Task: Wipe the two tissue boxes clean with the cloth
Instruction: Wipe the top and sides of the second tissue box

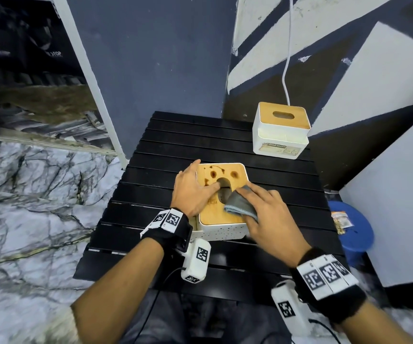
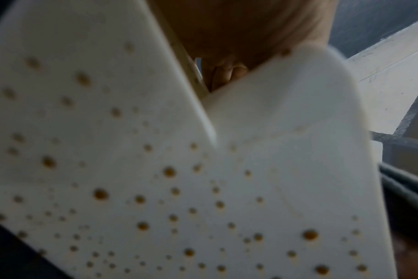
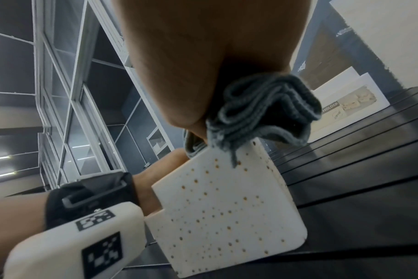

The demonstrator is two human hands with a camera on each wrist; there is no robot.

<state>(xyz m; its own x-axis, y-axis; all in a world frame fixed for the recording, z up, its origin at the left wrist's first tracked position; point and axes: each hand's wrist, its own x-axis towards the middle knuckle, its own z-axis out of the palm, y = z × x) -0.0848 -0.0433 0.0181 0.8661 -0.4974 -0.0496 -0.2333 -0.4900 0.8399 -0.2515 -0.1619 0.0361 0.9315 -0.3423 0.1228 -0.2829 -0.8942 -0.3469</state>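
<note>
The near tissue box (image 1: 235,171) is white with a wooden lid carrying brown stains, and its white side (image 3: 227,207) (image 2: 108,169) is speckled brown. My left hand (image 1: 190,189) holds its left edge, thumb at the lid's slot, with curled fingers (image 2: 224,73) against the side. My right hand (image 1: 267,214) presses a bunched grey cloth (image 1: 240,206) (image 3: 263,113) on the lid's near right part, beside the slot. A second, cleaner tissue box (image 1: 281,130) (image 3: 351,105) stands at the table's far right corner, untouched.
Both boxes stand on a black slatted table (image 1: 165,150). A white cable (image 1: 287,70) hangs down the wall behind the far box. A blue stool (image 1: 354,234) with a small packet stands right of the table. Marble floor lies to the left.
</note>
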